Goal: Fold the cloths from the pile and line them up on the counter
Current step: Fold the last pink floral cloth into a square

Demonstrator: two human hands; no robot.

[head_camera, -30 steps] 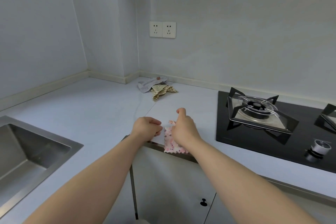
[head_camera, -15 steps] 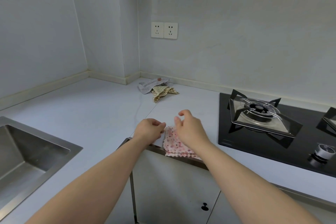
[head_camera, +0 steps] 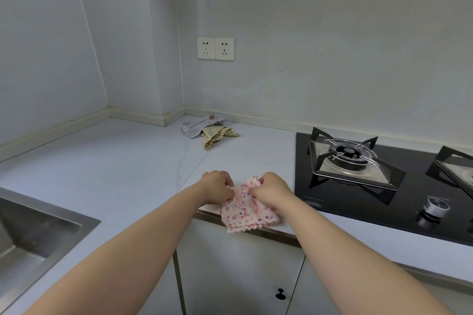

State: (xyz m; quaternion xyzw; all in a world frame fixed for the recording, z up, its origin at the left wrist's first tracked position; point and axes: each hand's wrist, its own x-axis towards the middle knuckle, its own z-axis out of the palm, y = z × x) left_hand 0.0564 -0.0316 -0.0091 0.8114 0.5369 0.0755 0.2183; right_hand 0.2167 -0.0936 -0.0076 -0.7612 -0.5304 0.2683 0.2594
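Observation:
A pink speckled cloth (head_camera: 247, 210) lies at the front edge of the pale counter (head_camera: 128, 161), its lower corner hanging over the edge. My left hand (head_camera: 216, 186) grips its left upper part with curled fingers. My right hand (head_camera: 272, 190) pinches its upper right part. The two hands are close together over the cloth. Far back near the wall corner lies the pile: a grey-white cloth (head_camera: 199, 124) and a yellow checked cloth (head_camera: 217, 135), both crumpled.
A black gas hob (head_camera: 358, 186) with a burner stand (head_camera: 350, 161) and a knob (head_camera: 433, 208) fills the counter to the right. A steel sink (head_camera: 30, 227) is at the left. White cabinet doors (head_camera: 238, 271) are below. Sockets (head_camera: 215, 48) are on the wall.
My hands have closed on the pink cloth again and gathered its top; the cloth now hangs further over the counter edge. The view has shifted a little.

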